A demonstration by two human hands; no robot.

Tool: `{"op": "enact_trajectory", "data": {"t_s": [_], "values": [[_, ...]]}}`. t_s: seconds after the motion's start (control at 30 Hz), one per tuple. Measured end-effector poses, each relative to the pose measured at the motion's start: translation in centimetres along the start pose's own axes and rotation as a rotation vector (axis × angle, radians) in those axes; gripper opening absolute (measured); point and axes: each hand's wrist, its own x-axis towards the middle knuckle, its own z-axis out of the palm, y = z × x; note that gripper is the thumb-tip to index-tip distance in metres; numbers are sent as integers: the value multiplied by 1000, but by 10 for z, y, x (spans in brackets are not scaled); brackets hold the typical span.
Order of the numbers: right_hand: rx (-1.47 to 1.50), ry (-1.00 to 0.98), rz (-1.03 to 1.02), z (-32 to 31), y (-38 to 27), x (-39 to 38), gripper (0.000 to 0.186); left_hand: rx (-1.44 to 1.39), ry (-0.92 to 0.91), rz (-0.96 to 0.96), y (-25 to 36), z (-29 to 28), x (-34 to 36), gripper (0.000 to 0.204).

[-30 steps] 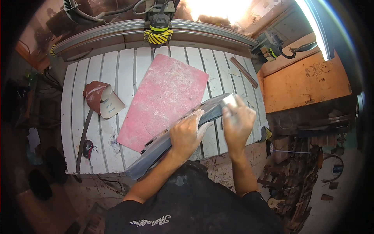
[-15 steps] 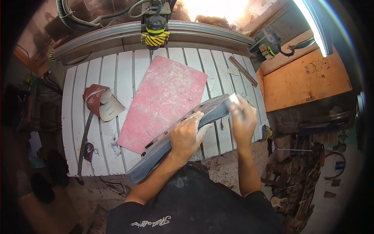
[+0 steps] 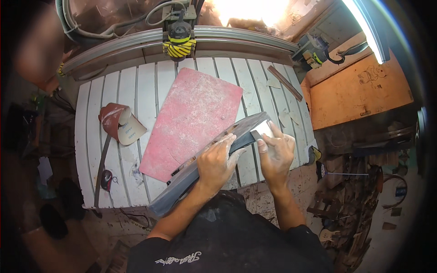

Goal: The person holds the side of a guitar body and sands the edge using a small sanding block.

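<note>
In the head view, we have the long grey workpiece lying slantwise over the near right of the white slatted table, its near end past the table's edge. Our left hand presses flat on it, fingers spread; our right hand pinches a small pad against its far end. We judge the rubbing midway. Left of the pink board lies open room.
</note>
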Motion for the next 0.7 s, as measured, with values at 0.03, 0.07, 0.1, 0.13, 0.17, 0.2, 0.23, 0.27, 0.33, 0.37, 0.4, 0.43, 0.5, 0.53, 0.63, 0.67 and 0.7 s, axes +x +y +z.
{"op": "enact_trajectory", "data": {"t_s": [0.03, 0.07, 0.1, 0.13, 0.17, 0.2, 0.23, 0.27, 0.33, 0.37, 0.4, 0.43, 0.5, 0.53, 0.63, 0.67, 0.7], "values": [[0, 2, -100, -2, 0, 0, 24, -4, -15, -27, 2, 0, 1, 44], [-2, 9, -97, -1, 11, 5, 24, -6, -29, -59, 4, 1, 0, 44], [289, -16, 237, 3, 32, 14, 23, -6, -33, -52, 4, 1, -1, 44], [582, -38, 566, 7, 41, 22, 21, -2, -10, -28, 3, 1, 0, 44], [542, 26, 512, 14, 42, 22, 19, 2, 13, -4, 2, 2, 1, 44], [541, 35, 509, 10, 39, 13, 19, 0, 13, 5, 2, 2, 2, 44], [263, -7, 211, 2, 17, 8, 20, 0, 12, -16, 0, 1, 1, 44], [-18, -42, -81, -5, 1, 5, 21, -1, 4, -37, -1, 0, 0, 44], [-85, -5, -164, -2, 3, 9, 21, 4, 9, -21, -2, 1, 2, 44], [220, -26, 173, 4, 25, 13, 21, 1, 16, -11, -1, 1, 3, 44], [526, -47, 510, 9, 49, 16, 22, 1, 13, 2, 1, 2, 2, 44], [584, -113, 637, 11, 68, 18, 19, 5, 0, -17, 3, 2, 1, 44], [595, -69, 597, 19, 69, 17, 19, 17, 4, -14, 3, 0, 6, 44], [594, -53, 576, 21, 70, 13, 19, 19, 9, -17, 2, 0, 4, 44], [685, -95, 637, 19, 72, 15, 27, 33, 5, -26, 2, 1, 4, 44], [798, -129, 734, 16, 69, 17, 34, 45, -5, -40, 2, 1, 3, 43], [798, -124, 737, 13, 63, 15, 34, 44, -9, -37, 3, 1, 2, 43]]}}
